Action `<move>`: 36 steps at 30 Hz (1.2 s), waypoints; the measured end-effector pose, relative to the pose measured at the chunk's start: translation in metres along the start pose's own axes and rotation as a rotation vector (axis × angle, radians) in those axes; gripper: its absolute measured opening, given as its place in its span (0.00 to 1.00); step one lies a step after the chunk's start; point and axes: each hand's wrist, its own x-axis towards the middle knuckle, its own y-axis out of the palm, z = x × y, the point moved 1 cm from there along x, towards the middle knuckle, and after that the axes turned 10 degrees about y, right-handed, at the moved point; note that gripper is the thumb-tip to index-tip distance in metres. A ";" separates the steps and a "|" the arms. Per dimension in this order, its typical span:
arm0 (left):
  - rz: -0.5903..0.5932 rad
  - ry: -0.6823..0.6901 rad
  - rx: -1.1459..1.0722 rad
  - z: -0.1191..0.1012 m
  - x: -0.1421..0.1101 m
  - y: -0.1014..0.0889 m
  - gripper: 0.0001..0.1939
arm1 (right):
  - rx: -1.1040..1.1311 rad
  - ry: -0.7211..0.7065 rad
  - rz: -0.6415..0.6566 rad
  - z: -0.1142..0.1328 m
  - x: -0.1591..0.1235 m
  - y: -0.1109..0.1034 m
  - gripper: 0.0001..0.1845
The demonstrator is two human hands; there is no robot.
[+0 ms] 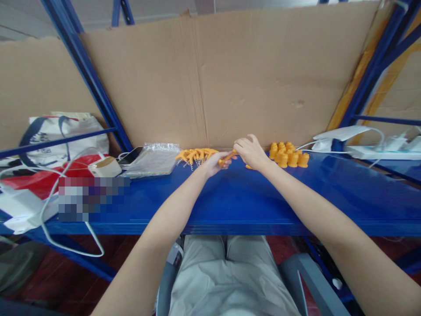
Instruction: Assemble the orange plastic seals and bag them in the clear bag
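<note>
My left hand is closed on an orange plastic piece, above the blue tabletop. The fingers of my right hand are closed around the upper right end of the same piece, and they hide part of it. Just left of my left hand lies a row of orange corkscrews with metal spirals pointing towards me. Under my right hand, another orange piece lies partly hidden on the table. To the right stands a cluster of orange cup-shaped parts.
A clear plastic bag and a dark phone lie left of the corkscrews. White cables hang over the front left edge. A power strip lies at right. Upright cardboard backs the blue table.
</note>
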 end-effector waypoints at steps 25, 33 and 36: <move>0.019 0.042 -0.143 -0.006 -0.004 0.007 0.08 | 0.007 -0.018 -0.076 -0.012 -0.001 -0.002 0.17; 0.038 0.032 -0.145 0.001 -0.004 -0.010 0.08 | -0.043 0.203 -0.145 -0.045 -0.008 -0.008 0.17; -0.131 0.133 -0.089 0.005 0.000 -0.027 0.06 | -0.087 0.455 -0.130 -0.072 -0.015 -0.018 0.14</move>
